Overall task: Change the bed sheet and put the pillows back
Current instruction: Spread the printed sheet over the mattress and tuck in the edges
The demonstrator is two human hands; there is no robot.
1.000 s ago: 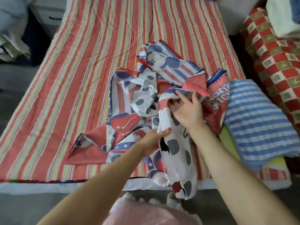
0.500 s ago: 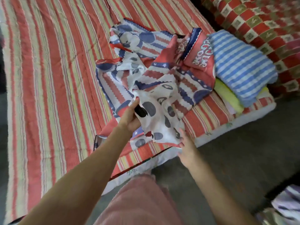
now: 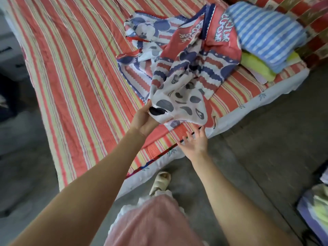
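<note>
A crumpled cartoon-print bed sheet [image 3: 182, 64] in red, white and blue lies on the mattress, which has a red-and-green striped cover [image 3: 71, 68]. My left hand [image 3: 144, 119] grips the sheet's near white, grey-spotted end and holds it lifted just above the bed's edge. Just below that hanging end, my right hand [image 3: 195, 142] reaches with its fingers spread and holds nothing. A blue-and-white striped pillow [image 3: 266, 32] rests on a yellow-green folded cloth [image 3: 257, 66] at the bed's right corner.
A red checkered blanket [image 3: 316, 29] lies beyond the pillow at top right. Grey concrete floor [image 3: 266, 148] runs along the bed's near side. A pile of cloth [image 3: 317, 210] sits on the floor at the right edge. My sandalled foot [image 3: 160, 180] stands by the bed.
My right hand let go of the sheet and dropped below the bed's edge. My left hand pulled the sheet's end toward the near edge. The view swung to the right.
</note>
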